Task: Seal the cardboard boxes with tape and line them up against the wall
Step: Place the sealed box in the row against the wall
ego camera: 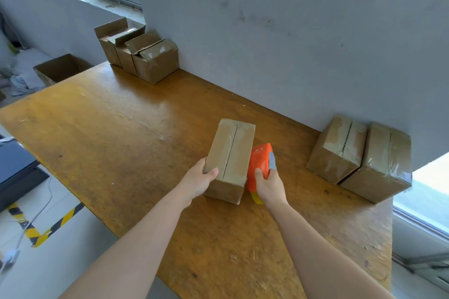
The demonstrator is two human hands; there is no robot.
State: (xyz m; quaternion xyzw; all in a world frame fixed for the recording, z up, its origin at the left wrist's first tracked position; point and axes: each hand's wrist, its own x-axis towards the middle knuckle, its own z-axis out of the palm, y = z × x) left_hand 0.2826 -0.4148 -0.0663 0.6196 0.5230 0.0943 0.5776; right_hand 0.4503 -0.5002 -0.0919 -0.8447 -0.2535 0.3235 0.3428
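Holding the box (230, 153) at mid-table (121, 141), well clear of the wall (291, 43), the left hand (204, 177) gripped its near left corner, thumb on top and fingers curled down the side. The right hand (269, 184) was wrapped round the orange dispenser (260, 162), which sat low against the box's right face; touching or just beside, could not tell. Likely risks: with only one corner held, a tape pull along the top would probably skid or twist the box, and the strip would wander off the seam. The dispenser sat below the top face, so it needed lifting before any pass. A rushed lift could catch the box edge. The left thumb lay close to the seam's near end, within reach of the blade. Whether tape already covered the seam could not be told; some sheen showed beside it. The box's long axis ran from the person toward the wall, leaning slightly right, with the top seam along it and the short end nearest. Two sealed boxes (337, 148) stood touching at the wall on the right. Three open-flapped boxes (155, 60) waited far left.
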